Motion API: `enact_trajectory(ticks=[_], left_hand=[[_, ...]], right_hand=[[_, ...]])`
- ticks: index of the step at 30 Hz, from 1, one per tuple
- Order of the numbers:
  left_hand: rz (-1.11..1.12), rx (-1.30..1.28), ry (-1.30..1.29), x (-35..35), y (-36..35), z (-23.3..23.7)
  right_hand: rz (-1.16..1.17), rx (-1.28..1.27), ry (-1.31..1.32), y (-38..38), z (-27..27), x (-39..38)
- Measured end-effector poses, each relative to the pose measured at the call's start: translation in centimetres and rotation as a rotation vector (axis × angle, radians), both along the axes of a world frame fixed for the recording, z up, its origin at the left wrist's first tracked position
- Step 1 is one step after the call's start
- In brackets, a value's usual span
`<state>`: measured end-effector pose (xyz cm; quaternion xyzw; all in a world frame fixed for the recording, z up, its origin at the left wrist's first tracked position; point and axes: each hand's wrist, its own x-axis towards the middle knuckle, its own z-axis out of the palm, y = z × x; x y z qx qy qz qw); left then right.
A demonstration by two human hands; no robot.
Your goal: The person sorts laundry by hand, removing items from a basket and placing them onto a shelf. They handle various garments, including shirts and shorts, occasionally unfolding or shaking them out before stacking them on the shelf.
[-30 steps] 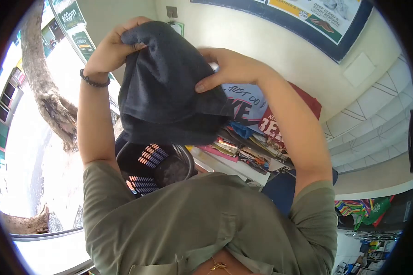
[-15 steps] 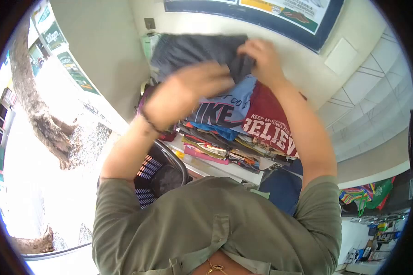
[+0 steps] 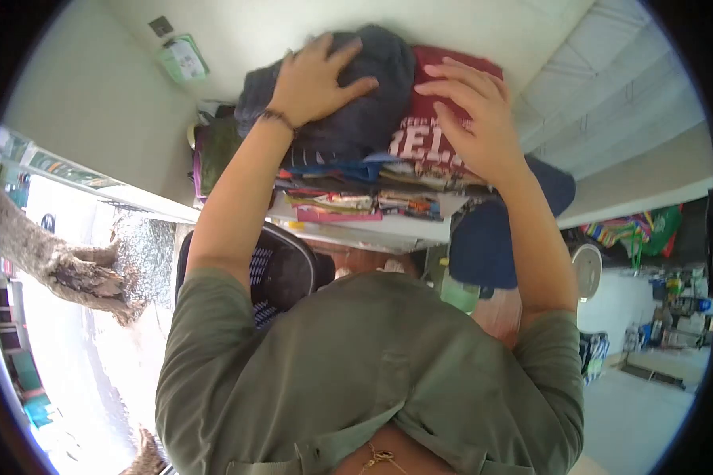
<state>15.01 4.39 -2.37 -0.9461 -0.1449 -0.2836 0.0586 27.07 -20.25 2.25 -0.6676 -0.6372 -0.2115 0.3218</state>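
A dark grey-blue folded garment [image 3: 380, 71] lies on top of the left stack of clothes against the wall. My left hand [image 3: 315, 83] rests on it with the fingers spread. Over the neighbouring dark red T-shirt [image 3: 432, 131] with white lettering hovers my right hand [image 3: 475, 119], its fingers apart and nothing in them. Beneath both pieces, several folded clothes [image 3: 341, 204] in mixed colours are layered on a white shelf [image 3: 420, 228]. The blue shirt seen earlier is now mostly covered by the dark garment.
Below the shelf on the left stands a black plastic basket [image 3: 285, 265]. A dark blue cloth-like item [image 3: 483, 245] is at the right of the shelf, near a greenish translucent container [image 3: 458, 294]. Dark green and purple cloth [image 3: 214, 154] sits at the stack's left. A green card [image 3: 184, 59] hangs on the wall.
The dark garment has come down onto the stack, over the blue shirt. My left hand now presses flat on it; my right hand has let go and moved right, over the red T-shirt.
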Motion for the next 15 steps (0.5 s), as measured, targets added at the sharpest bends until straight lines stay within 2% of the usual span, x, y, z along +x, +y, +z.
enact_trajectory(ticks=[1,2,8,9,10,12,13,14,15], left_hand=[[0.065,0.024,0.130,1.7,1.1,-4.8],[0.076,0.008,0.244,2.1,0.8,-4.6],[0.031,0.061,0.014,1.0,-0.8,-4.3],[-0.062,0.006,-0.057,0.2,-1.3,-3.4],[-0.123,0.179,-0.222,-0.4,-2.3,-1.5],[-0.211,-0.197,-0.372,-3.0,-4.7,1.2],[-0.126,0.068,-0.410,-5.1,-6.4,2.3],[-0.191,-0.202,-0.392,-7.1,-6.1,1.6],[-0.187,-0.214,-0.501,-8.6,-7.4,0.3]], right_hand=[[-0.018,0.023,0.013,-1.5,-0.5,-1.1],[-0.038,0.043,0.024,-3.1,-1.2,-2.3],[-0.338,0.130,0.292,-10.5,-9.6,-8.4],[-0.386,0.143,0.359,-11.5,-11.4,-9.3],[-0.399,0.116,0.411,-12.5,-12.9,-10.2],[-0.410,0.078,0.506,-14.1,-15.6,-11.3],[-0.396,0.047,0.611,-14.8,-16.8,-11.9],[-0.378,0.014,0.714,-15.6,-18.0,-12.5],[-0.357,-0.020,0.814,-16.6,-19.1,-12.9]])
